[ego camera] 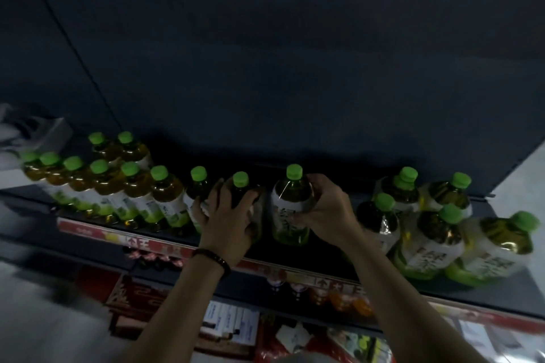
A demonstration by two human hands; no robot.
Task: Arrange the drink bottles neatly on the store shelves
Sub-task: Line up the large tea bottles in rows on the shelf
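Two bare forearms (182, 303) rise from the bottom edge of the head view, the left one wearing a dark beaded bracelet (215, 258) at the wrist. Below them, blurred packaged goods (230, 324) sit on a lower level, too soft to identify.

The left hand (227, 221) grips a dark bottle (244, 193) with a green cap, its fingers curled round the body from the front. Just beside it, the right hand (327, 209) holds a lighter bottle (290, 209), thumb and fingers wrapped round the white label and shoulder. Both bottles stand upright near the front edge of the dark shelf (321, 253), close together but with a narrow gap between them.

To the left, a row of bottles (118, 186) with green caps runs along the shelf, packed side by side, with two more behind. To the right, well apart from the held pair, a cluster of bottles (436, 224) stands loosely grouped, some leaning.

A red and white price strip (165, 247) lines the shelf's front lip. Behind everything is a plain dark back panel (265, 68).
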